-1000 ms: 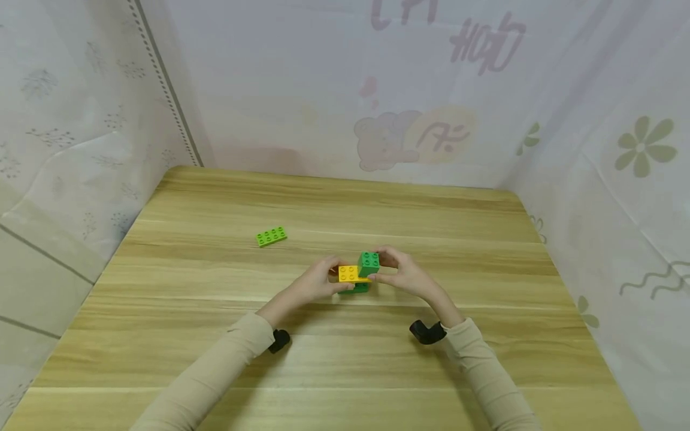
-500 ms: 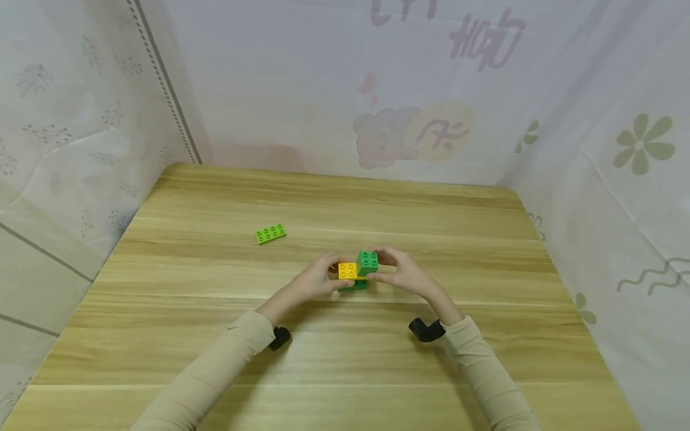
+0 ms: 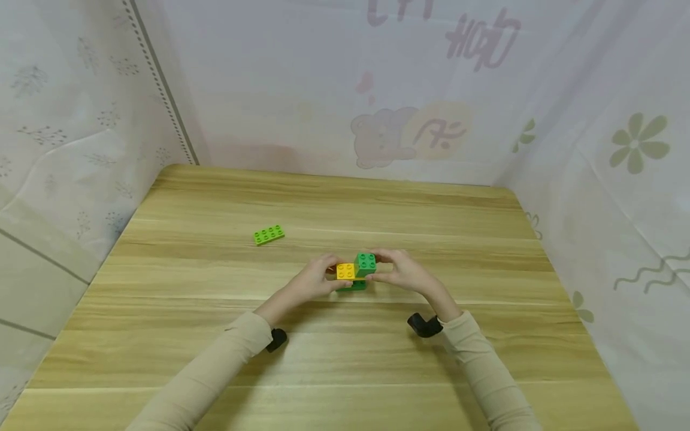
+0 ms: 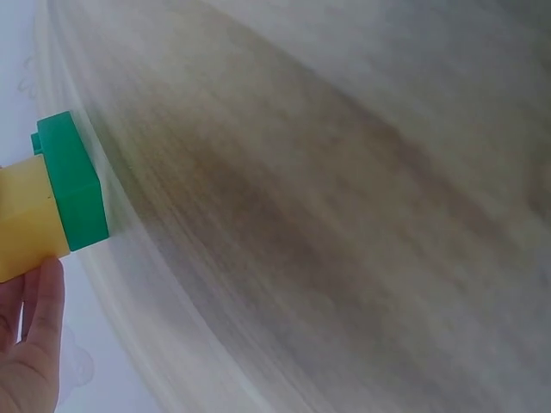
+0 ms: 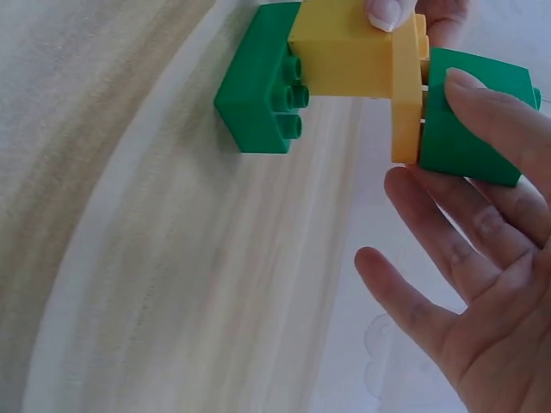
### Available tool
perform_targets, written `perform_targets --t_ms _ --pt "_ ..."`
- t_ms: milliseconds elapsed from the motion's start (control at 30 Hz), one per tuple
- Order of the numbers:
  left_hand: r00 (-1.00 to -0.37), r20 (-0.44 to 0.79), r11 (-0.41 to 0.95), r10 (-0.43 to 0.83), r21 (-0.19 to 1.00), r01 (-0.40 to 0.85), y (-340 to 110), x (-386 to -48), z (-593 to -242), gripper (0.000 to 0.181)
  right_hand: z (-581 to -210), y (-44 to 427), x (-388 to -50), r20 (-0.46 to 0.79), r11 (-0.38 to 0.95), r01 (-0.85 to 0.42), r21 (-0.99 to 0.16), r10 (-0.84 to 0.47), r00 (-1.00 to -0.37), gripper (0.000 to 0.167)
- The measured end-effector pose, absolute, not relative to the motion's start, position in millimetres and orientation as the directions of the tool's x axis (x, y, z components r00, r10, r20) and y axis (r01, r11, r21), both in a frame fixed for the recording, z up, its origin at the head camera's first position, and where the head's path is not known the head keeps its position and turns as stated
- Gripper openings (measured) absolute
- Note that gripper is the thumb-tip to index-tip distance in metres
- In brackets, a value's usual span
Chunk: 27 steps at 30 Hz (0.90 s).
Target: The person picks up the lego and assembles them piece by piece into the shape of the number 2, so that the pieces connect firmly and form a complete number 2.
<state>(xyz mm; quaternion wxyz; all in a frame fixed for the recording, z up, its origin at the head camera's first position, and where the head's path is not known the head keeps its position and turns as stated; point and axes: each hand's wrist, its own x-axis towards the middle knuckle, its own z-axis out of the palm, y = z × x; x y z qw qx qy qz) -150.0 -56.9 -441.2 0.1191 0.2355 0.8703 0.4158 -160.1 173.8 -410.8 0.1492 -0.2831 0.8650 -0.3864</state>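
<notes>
In the head view, a small stack of toy building bricks stands mid-table between both hands. Its green bottom brick (image 5: 258, 86) bears a yellow brick (image 5: 344, 56), topped by a thin yellow plate (image 3: 345, 271) that juts out to the right. Left hand (image 3: 314, 281) grips the yellow part from the left side. Between the thumb and fingers of the right hand (image 3: 401, 272) is a green square brick (image 3: 365, 264), at the right end of the yellow plate. A narrow gap with studs shows between that brick and the plate in the right wrist view.
A flat lime-green studded plate (image 3: 269, 234) lies farther back and to the left on the wooden table (image 3: 431, 227). Black wrist mounts (image 3: 424, 325) sit near both sleeves. Printed curtains (image 3: 302, 90) hang behind and beside the table.
The head view has shifted slightly. Both hands keep their grip, and the bricks stay in nearly the same arrangement.
</notes>
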Motion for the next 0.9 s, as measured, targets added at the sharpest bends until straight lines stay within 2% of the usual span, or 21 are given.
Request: perform_targets --t_ms 267,500,900 --pt "-0.863 -0.009 0.549 0.505 0.775 0.313 -55.0 -150.3 -441.4 0.044 -404.3 171.6 -162.0 -0.042 0.584 -0.442 -0.681 -0.634 -0.772 0.054" --pt "-0.854 0.008 0.539 0.520 0.773 0.335 -56.8 -151.5 -442.0 0.044 -396.7 167.4 -161.8 -0.034 0.584 -0.553 -0.594 -0.706 -0.708 0.055" --pt "-0.851 0.029 0.532 0.525 0.769 0.354 -56.7 -151.7 -443.8 0.044 -379.3 154.4 -157.6 -0.164 0.684 -0.541 -0.489 -0.682 -0.713 0.049"
